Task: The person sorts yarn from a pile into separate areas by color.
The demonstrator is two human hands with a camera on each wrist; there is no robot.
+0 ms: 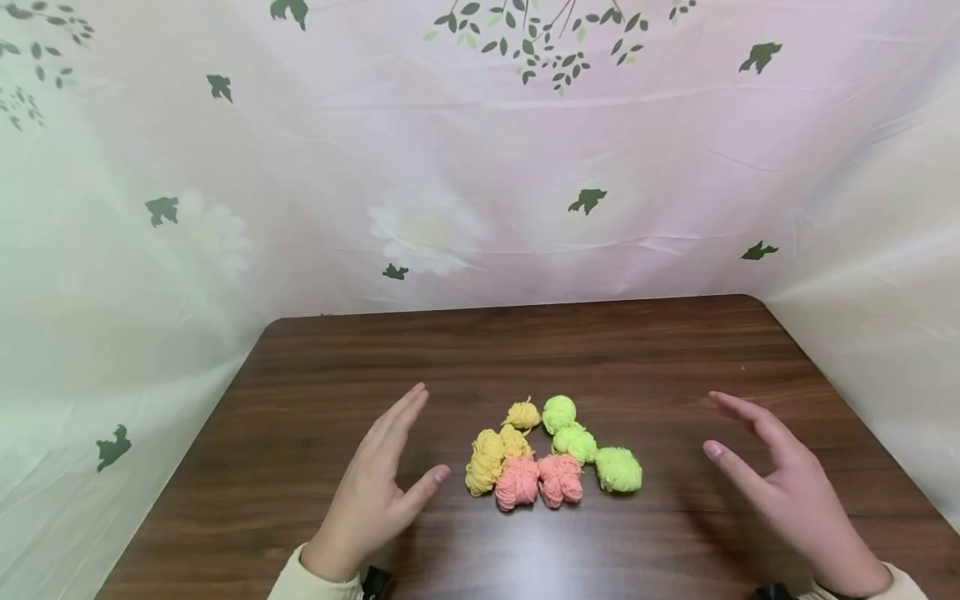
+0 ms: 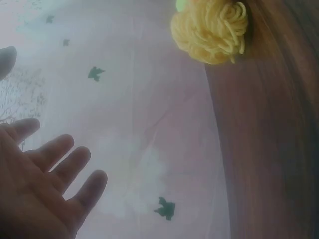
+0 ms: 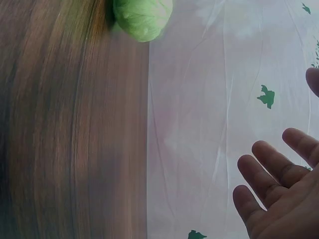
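Observation:
Several small yarn balls lie grouped on the dark wooden table. Yellow yarn balls [image 1: 485,462] form the left side, two pink yarn balls [image 1: 560,481] sit at the front, and lime-green yarn balls [image 1: 618,470] run along the right. My left hand [image 1: 378,487] is held to the left of the group, fingers extended and thumb apart, holding nothing. Out to the right, my right hand [image 1: 795,492] has its fingers spread from the thumb, also holding nothing. A yellow ball [image 2: 212,30] tops the left wrist view; a green one [image 3: 143,17] tops the right wrist view.
The brown wood-grain table [image 1: 360,358] has rounded far corners. Behind it and on both sides hangs a pale curtain [image 1: 487,150] printed with flowers, leaves and green birds. Light sleeves and dark wrist straps show at the bottom of the head view.

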